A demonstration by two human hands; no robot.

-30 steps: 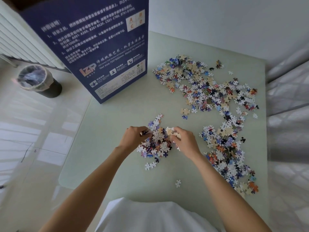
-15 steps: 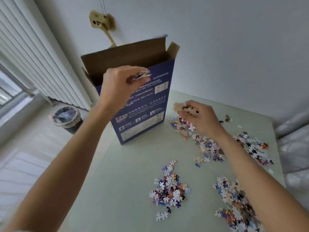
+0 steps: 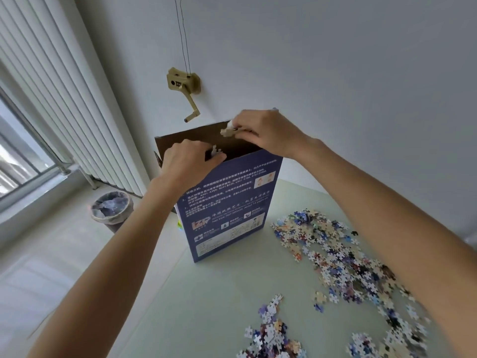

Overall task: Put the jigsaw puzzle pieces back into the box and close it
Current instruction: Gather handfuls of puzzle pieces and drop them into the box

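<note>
A tall blue puzzle box (image 3: pixel 227 210) stands upright on the pale green table (image 3: pixel 206 293), its top open with a brown flap at the back. My left hand (image 3: pixel 188 161) is over the open top, pinching a few puzzle pieces (image 3: pixel 216 151). My right hand (image 3: pixel 263 133) is above the box's right side and grips a small bunch of pieces (image 3: pixel 228 131). Loose pieces (image 3: pixel 333 257) lie scattered across the table's right side, with a smaller heap (image 3: pixel 271 332) near the front.
A bin with a plastic liner (image 3: pixel 112 210) stands on the floor to the left of the table. A beige crank handle (image 3: pixel 184 86) is fixed to the wall behind the box. Vertical blinds (image 3: pixel 64 104) and a window are on the left.
Both hands rose from the table to the box's open top with pieces; the right hand came up from the far pile. The view tilted upward.
</note>
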